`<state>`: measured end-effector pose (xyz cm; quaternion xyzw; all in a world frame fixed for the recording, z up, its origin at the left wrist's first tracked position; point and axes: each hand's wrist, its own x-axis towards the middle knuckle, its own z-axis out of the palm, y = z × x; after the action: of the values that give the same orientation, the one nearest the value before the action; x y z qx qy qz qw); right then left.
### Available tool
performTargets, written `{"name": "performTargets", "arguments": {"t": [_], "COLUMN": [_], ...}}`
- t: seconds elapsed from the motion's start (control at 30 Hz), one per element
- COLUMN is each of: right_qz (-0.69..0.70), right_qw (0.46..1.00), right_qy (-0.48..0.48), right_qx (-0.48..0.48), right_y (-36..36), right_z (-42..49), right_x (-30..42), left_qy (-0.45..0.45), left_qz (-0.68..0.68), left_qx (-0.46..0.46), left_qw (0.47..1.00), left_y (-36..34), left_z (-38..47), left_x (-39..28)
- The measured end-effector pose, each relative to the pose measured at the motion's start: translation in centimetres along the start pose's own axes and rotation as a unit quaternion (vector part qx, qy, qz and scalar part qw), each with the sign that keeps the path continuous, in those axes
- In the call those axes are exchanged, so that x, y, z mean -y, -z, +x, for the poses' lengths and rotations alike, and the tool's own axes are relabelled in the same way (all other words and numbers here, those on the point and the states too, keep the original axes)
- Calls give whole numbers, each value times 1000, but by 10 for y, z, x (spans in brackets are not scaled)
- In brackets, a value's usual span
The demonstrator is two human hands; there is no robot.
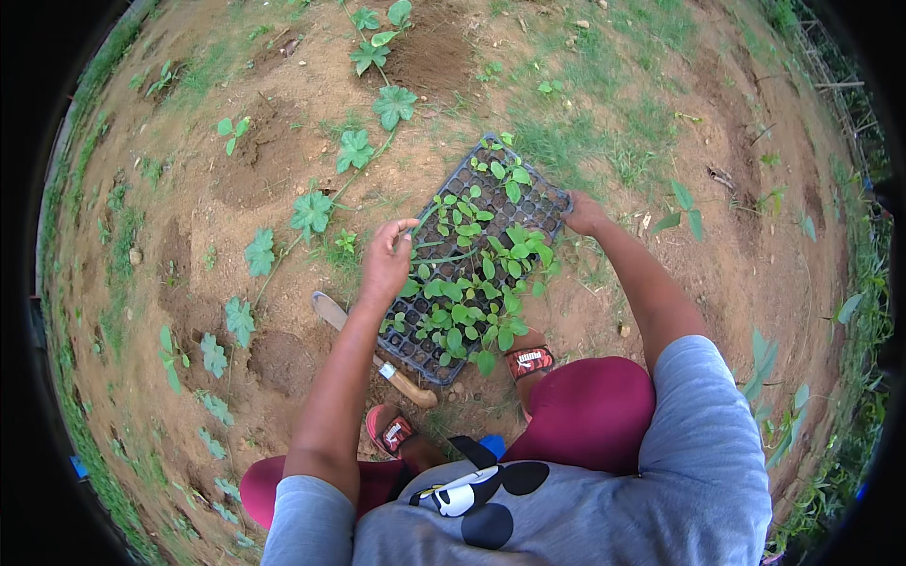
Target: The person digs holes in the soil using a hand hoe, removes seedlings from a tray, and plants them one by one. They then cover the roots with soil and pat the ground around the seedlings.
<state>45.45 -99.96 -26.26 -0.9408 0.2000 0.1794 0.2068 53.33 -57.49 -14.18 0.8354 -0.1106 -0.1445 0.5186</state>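
Observation:
A black plastic seedling tray (425, 361) with many small cells lies slantwise on the soil in front of me. Young green seedlings (460, 304) stand in part of it, thickest at the near half. My right hand (583, 214) grips the tray's far right edge. Beside the left edge is my left hand (389, 258), its thumb and fingers bent close to thin green blades; whether it holds one I cannot tell. A bolo-type knife with a wooden handle (409, 385) lies partly under my left forearm, its blade (329, 309) pointing up and left.
A leafy vine (311, 214) trails over the ground left of the tray. Small plants (233, 133) grow near darker soil patches at the left, and others (686, 212) at the right. My sandalled feet (531, 361) rest near the tray. Grass tufts (566, 141) grow beyond it.

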Motion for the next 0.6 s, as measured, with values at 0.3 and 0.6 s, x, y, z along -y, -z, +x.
{"name": "performTargets", "arguments": {"t": [0.3,0.6], "right_qz": [10,141], "right_qw": [996,979], "right_qy": [-70,-121], "right_qx": [-47,-79], "right_y": [-35,-25], "right_z": [44,6], "right_x": [-25,-36], "left_qy": [1,221], "left_qz": [164,400], "left_qx": [-94,53], "left_qw": [982,888], "left_y": [-24,27], "left_z": [4,-20], "left_x": [34,161]}}
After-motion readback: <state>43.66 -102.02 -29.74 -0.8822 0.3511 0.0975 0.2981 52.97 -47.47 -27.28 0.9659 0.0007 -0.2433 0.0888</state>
